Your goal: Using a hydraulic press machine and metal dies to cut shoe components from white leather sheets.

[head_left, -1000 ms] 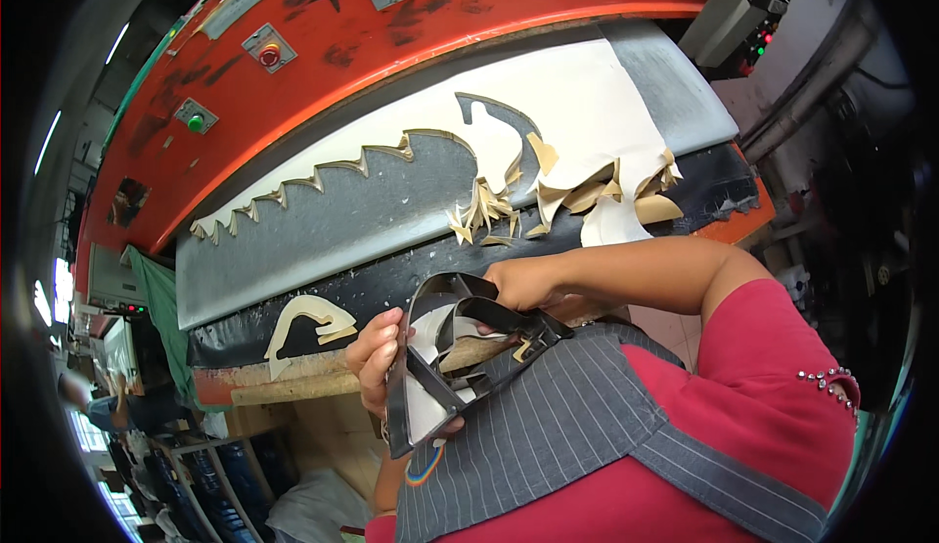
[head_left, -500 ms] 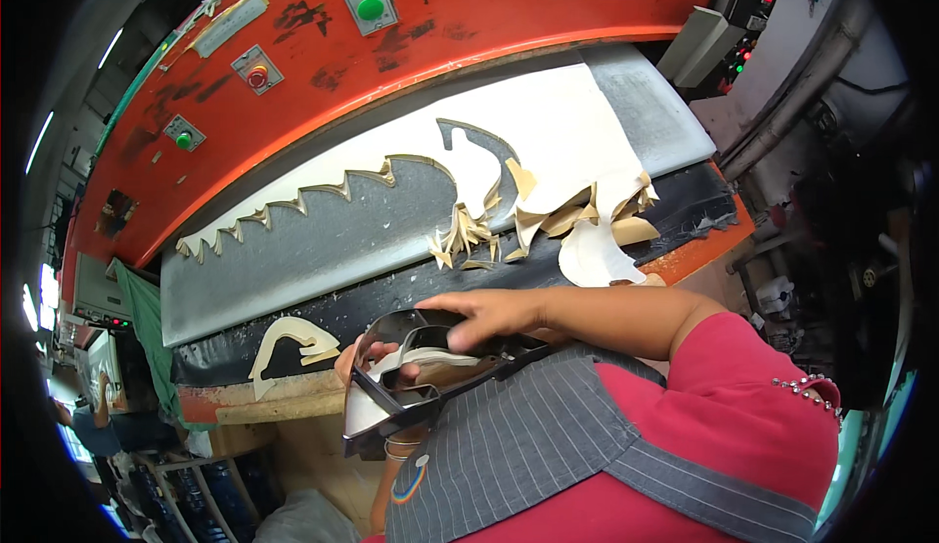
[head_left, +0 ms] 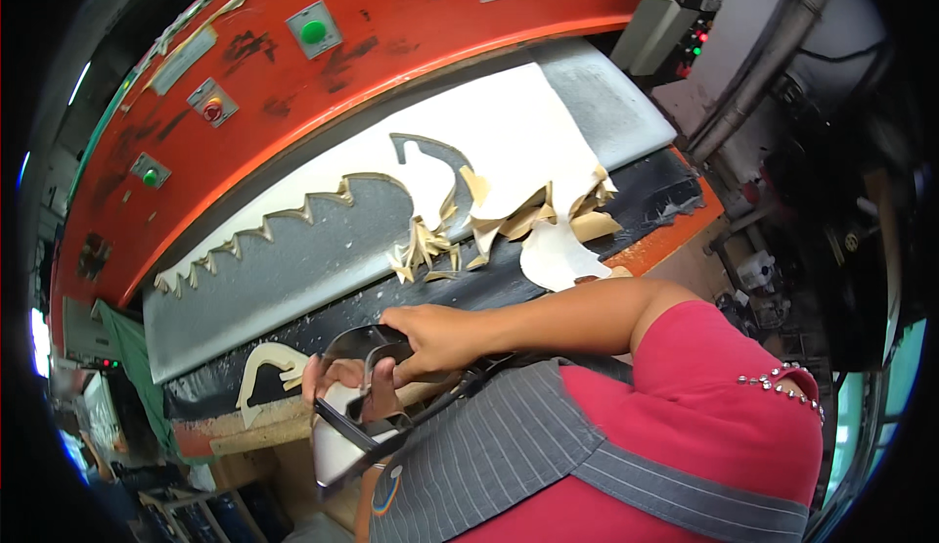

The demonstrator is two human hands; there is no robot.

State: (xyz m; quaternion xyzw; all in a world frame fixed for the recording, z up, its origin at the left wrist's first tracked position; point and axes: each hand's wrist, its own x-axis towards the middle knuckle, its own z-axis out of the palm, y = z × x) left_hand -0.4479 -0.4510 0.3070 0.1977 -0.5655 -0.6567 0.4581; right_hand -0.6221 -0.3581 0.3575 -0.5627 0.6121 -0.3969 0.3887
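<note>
A dark metal cutting die (head_left: 344,424), a frame with curved walls and crossbars, is held close to my striped apron at the bench's front edge. My left hand (head_left: 377,391) grips its left end, with fingers showing on the outer side and inside the frame. My right hand (head_left: 427,339) is closed on the die's upper edge; its fingertips are partly hidden. White material shows within the frame. Just left of the die lies a hook-shaped stack of cream cut pieces (head_left: 256,372) on the bench edge.
Beyond my hands a white sheet (head_left: 509,117) with a scalloped cut edge lies on the grey cutting board (head_left: 323,240). Torn cream scraps (head_left: 423,249) and a curved white offcut (head_left: 553,257) overhang its front. Behind stands an orange machine beam (head_left: 391,5) with green and red buttons.
The die has shifted and tilted in my hands. My right hand has gone from lying over its opening to gripping its edge. The whole scene has slid left as my head turned.
</note>
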